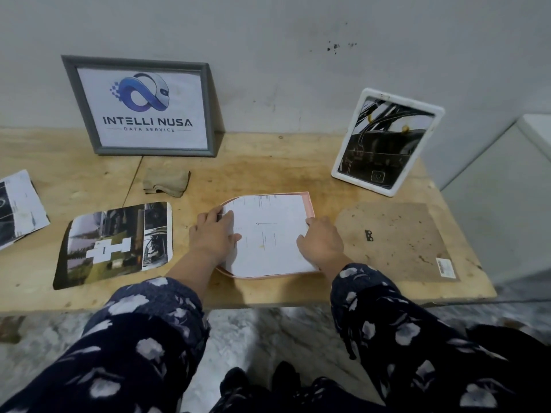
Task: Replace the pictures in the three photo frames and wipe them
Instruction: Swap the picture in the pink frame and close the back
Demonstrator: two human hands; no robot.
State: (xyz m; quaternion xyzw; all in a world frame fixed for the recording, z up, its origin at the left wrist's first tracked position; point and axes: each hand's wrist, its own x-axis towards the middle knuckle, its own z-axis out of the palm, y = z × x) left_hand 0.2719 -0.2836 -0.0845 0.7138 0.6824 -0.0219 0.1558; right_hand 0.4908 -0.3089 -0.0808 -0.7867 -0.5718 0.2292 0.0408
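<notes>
On the plywood worktop (268,174) a pink photo frame (310,205) lies flat near the front edge, face down, with a white sheet of paper (268,234) laid over its back so that only the pink rim shows along the top, right and bottom. The left hand (213,234) lies flat on the sheet's left edge, fingers spread and pressing down, its grip open and closed around nothing. The right hand (320,241) rests at the sheet's right edge with the fingertips on the paper near the upper right corner; whether its grip pinches the edge or only presses on it I cannot tell. Both arms wear dark sleeves with a pale floral print. Just right of the pink frame lies a brown backing board (399,242), flat, with a small black hanger clip and a barcode sticker on it. Behind it a white photo frame (386,141) stands tilted back, holding a dark picture. At the back left a grey photo frame (140,105) leans against the wall, showing a logo print reading INTELLI NUSA DATA SERVICE. A folded beige cloth (167,181) lies between the grey frame and the pink one. Left of the hands a loose photo print (116,242) lies face up, and more prints (19,207) lie at the far left edge.
</notes>
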